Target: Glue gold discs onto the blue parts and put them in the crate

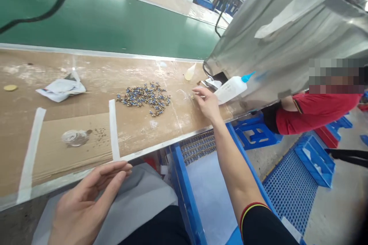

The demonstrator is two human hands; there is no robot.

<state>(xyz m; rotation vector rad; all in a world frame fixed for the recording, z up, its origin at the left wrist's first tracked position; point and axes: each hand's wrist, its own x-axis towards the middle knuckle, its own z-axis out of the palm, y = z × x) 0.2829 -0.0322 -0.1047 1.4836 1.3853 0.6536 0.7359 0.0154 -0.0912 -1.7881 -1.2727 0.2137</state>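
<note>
The heap of blue-and-brass pieces point(139, 96) lay on the counter point(135, 134), left of my nearer right hand point(207, 104) (whether it pinched anything, I couldn't tell); my left hand point(86, 203) hovered empty, farther off.

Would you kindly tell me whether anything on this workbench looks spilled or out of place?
Possibly: small dark bits lie scattered on the cardboard beside the clear container, as if spilled, though they may be laid out deliberately. The blue and gold pieces also lie loose.

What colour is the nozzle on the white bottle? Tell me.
The nozzle on the white bottle is bright blue; see the head view.
</note>
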